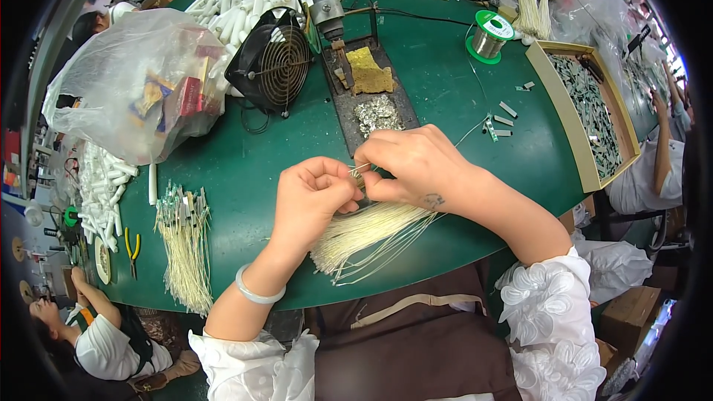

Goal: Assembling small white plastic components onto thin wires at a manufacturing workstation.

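My left hand [316, 193] is closed, thumb and fingertips pinched together around a thin pale wire [359, 168]. The same wire reaches my right hand [416, 163], whose thumb and forefinger are also closed on it; the wire's ends are hidden by my fingers. Directly beneath both hands lies a thick bundle of cream-coloured wires [364, 241], fanned out toward the table's near edge. Just beyond my fingers, a dark soldering stand base [349, 115] carries a yellow sponge [369, 72] and a heap of silvery solder scraps [377, 114]. A soldering iron [327, 15] is clamped above the base.
Left are a black fan [273, 62], a plastic bag [141, 89], white tubes [249, 4], finished-looking wire bundles [183, 245] and yellow pliers [132, 251]. Right are a solder spool [490, 36], small strips [503, 122] and a box of circuit strips [630, 150]. Other people sit nearby.
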Tool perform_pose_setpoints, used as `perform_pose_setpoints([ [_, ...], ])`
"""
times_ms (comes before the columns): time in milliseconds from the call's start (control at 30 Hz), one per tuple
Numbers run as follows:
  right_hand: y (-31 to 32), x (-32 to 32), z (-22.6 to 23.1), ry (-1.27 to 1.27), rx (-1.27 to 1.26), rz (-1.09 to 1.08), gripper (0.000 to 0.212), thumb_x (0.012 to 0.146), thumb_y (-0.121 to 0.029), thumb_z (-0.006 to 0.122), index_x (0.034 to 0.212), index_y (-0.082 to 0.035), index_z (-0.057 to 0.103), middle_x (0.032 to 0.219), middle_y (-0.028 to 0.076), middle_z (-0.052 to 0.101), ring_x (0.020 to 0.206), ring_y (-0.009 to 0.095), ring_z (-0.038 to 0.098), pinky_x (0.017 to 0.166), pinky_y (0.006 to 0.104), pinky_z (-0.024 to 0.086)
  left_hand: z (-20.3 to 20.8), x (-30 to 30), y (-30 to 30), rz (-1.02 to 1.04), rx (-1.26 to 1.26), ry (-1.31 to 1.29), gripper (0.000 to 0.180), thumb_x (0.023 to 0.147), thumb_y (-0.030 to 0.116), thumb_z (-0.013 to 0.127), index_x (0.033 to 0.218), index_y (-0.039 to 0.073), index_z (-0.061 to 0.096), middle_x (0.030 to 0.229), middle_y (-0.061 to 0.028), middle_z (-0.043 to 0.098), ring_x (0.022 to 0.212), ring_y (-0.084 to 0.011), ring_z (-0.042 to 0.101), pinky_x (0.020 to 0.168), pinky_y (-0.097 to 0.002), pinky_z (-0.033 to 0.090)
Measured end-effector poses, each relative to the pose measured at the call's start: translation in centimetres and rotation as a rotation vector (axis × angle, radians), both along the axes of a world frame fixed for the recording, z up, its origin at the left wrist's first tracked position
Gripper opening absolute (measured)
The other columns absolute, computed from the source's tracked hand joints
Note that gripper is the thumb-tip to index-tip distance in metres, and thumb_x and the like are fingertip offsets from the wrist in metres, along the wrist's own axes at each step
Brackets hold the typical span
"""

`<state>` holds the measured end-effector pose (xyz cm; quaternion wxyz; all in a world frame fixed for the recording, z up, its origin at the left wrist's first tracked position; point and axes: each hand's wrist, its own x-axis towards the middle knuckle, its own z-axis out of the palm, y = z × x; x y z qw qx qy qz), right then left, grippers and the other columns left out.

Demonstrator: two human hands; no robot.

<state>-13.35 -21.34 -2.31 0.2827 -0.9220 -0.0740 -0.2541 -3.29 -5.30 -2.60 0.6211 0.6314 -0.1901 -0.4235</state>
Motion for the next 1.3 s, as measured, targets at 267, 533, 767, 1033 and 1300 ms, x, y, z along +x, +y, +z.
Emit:
perform_pose_setpoints([
  [267,-0.1,0.0,0.6,0.044,0.140,0.000,0.014,0.072,-0.010,0.067,0.083,-0.006,0.060,0.065,0.003,0.052,0.050,0.019,0.049,0.047,0.0322,0.040,0.0,-0.2,-0.1,0.020,0.029,-0.068,0.008,0.078,-0.002,0.059,0.085,-0.003,0.058,0.074,-0.0067,0.065,0.065,-0.0098,0.063,0.058,-0.0215,0.052],
  [533,0.0,-0.1,1.4,0.485,0.505,-0.071,0.015,0.082,-0.016,0.064,0.085,-0.002,0.063,0.055,-0.002,0.038,0.051,0.006,0.032,0.048,0.0252,0.030,0.0,-0.5,-0.1,0.055,-0.001,-0.092,0.008,0.078,-0.002,0.060,0.085,-0.003,0.058,0.073,-0.0066,0.065,0.065,-0.0094,0.063,0.059,-0.0213,0.052],
  [767,0.1,0.1,0.9,0.454,0.579,-0.082,0.016,0.082,-0.016,0.063,0.084,0.000,0.064,0.054,-0.001,0.042,0.052,0.006,0.036,0.048,0.0255,0.032,-0.1,-0.5,-0.2,0.065,-0.014,-0.093,0.008,0.078,-0.002,0.061,0.085,-0.003,0.059,0.072,-0.0071,0.065,0.064,-0.0094,0.063,0.059,-0.0211,0.052],
  [1033,0.2,0.1,0.8,0.335,0.430,-0.090,0.015,0.075,-0.014,0.064,0.080,0.000,0.065,0.054,0.003,0.044,0.050,0.010,0.039,0.048,0.0279,0.034,-0.1,-0.7,-0.3,0.077,-0.024,-0.119,0.009,0.077,-0.002,0.062,0.086,-0.004,0.059,0.072,-0.0077,0.065,0.065,-0.0091,0.063,0.059,-0.0209,0.052],
  [1300,0.1,0.1,0.6,0.309,0.447,-0.090,0.015,0.074,-0.015,0.066,0.079,-0.001,0.066,0.054,0.004,0.046,0.050,0.011,0.041,0.048,0.0283,0.036,-0.2,-0.7,-0.2,0.071,-0.013,-0.135,0.010,0.077,-0.002,0.062,0.086,-0.005,0.060,0.073,-0.0085,0.066,0.065,-0.0091,0.063,0.060,-0.0206,0.052],
])
